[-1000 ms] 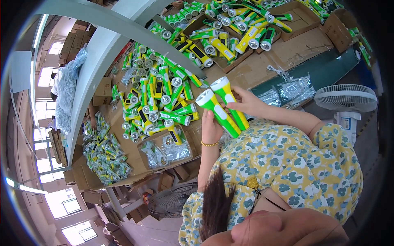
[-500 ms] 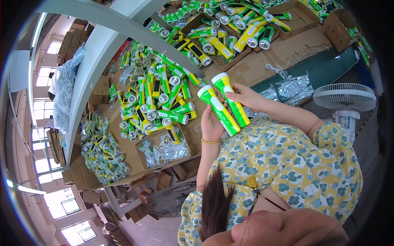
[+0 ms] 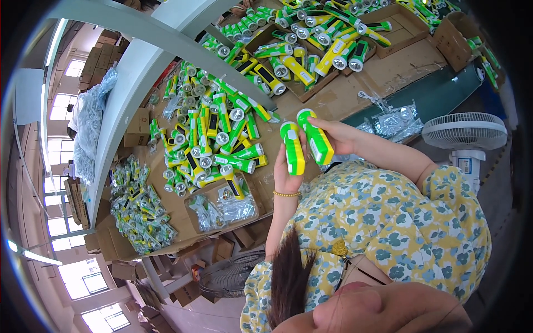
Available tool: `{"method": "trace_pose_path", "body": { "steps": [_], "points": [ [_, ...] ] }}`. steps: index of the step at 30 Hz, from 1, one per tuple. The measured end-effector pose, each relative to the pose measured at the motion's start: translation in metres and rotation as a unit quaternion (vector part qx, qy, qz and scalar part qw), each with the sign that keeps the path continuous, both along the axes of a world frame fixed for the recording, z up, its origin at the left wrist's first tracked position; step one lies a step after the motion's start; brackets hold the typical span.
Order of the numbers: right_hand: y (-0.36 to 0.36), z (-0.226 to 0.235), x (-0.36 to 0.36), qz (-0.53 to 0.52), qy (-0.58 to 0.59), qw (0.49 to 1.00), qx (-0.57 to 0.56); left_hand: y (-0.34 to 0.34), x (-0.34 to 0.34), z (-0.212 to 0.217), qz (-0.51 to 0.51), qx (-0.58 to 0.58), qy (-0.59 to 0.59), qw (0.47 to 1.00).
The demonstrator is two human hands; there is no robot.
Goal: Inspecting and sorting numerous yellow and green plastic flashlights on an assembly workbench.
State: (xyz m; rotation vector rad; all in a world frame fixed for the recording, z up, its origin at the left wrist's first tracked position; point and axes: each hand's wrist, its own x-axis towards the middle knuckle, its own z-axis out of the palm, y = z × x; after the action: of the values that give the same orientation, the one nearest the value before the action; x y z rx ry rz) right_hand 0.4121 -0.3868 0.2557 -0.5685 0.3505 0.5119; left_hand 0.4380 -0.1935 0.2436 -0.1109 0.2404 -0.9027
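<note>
My left hand [image 3: 284, 176], with a beaded bracelet at its wrist, is closed around a green-and-yellow flashlight [image 3: 293, 149]. My right hand [image 3: 337, 135] grips a second green-and-yellow flashlight [image 3: 315, 139] with a pale switch panel. Both flashlights are held side by side above the near edge of the table, a narrow gap between them. Their lower ends tilt toward me, and their lenses are turned out of sight. To the left of my hands lies a large loose pile of similar flashlights [image 3: 222, 137], some with a dark panel on the body.
A cardboard tray [image 3: 255, 194] holds clear plastic bags and a flashlight. Bagged flashlights [image 3: 139, 208] are heaped at the left. Cardboard boxes [image 3: 401, 34] with flashlights stand at the back. A grey metal frame [image 3: 183, 41] crosses above the table. A white fan [image 3: 465, 133] stands right.
Both flashlights have been tipped, so their lens ends turn away and their tail ends rise into view. The gap between them has widened slightly. Both hands still hold them.
</note>
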Motion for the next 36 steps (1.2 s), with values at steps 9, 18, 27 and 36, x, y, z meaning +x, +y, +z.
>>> {"method": "trace_pose_path", "body": {
  "steps": [9,18,27,36],
  "points": [
    [-0.005,-0.028,0.0,-0.02,0.017,0.979,0.204,0.006,0.005,-0.011,-0.04,0.029,-0.023,0.999],
    [-0.009,-0.011,-0.013,-0.039,-0.021,0.986,0.161,-0.001,-0.002,-0.001,0.041,0.214,-0.133,0.967],
    [-0.002,-0.006,-0.015,-0.043,-0.024,0.999,0.002,-0.007,-0.009,0.013,0.039,0.32,-0.239,0.916],
    [0.003,0.005,-0.022,-0.077,-0.072,0.994,0.04,-0.01,-0.013,0.018,0.054,0.305,-0.29,0.906]
  ]
}}
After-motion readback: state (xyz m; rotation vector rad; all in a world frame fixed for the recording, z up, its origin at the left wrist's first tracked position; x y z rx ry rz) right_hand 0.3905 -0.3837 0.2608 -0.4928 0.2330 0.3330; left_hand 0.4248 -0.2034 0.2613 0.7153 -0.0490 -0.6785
